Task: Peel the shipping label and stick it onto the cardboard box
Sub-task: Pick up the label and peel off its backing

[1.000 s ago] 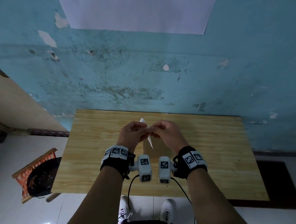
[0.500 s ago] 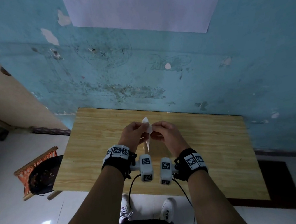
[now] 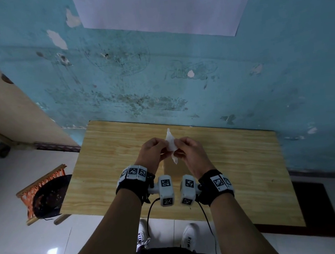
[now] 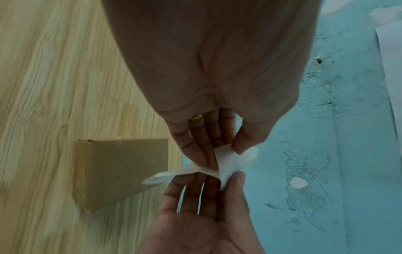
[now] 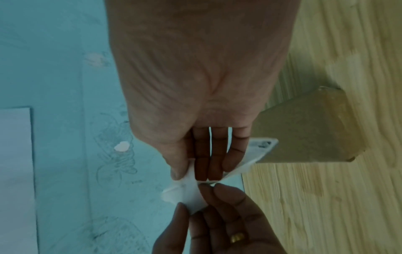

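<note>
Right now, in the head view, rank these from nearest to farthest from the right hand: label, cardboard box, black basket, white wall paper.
1. label: pinched by the right hand and left hand.
2. cardboard box: on the table just below the hands.
3. black basket: on the floor, far left.
4. white wall paper: high on the wall.

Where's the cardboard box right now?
The cardboard box sits on the wooden table, just below the shipping label; in the head view the hands mostly hide it.

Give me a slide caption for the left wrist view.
Left hand and right hand pinch a white shipping label above the wooden table, the cardboard box beneath.
</note>
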Motion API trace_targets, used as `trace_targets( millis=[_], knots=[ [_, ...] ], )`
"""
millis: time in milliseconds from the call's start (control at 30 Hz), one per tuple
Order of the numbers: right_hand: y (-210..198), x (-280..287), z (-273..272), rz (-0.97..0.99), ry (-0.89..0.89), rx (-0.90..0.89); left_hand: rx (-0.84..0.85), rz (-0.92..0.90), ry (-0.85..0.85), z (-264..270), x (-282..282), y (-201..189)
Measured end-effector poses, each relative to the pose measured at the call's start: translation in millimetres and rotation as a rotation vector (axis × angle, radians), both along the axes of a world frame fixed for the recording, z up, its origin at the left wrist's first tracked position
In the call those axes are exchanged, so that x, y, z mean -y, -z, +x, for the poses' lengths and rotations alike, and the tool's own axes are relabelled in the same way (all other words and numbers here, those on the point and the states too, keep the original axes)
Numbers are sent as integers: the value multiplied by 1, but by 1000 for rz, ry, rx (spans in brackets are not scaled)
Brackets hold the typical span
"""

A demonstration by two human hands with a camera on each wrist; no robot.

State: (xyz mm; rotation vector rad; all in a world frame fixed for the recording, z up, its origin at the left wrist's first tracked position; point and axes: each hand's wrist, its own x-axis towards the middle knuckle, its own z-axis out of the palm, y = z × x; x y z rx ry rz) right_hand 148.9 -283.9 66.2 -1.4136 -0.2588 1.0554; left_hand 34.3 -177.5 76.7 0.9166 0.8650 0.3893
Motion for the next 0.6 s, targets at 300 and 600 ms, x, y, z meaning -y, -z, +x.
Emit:
trace_targets(
  millis=[300,600],
  knots=[
    [-6,-4,-3,-24,-61,79,-110,147,66,7,3,-4],
    [-12,-8,-5,-121,-138,392,-24,65,104,8,9,-11]
  ],
)
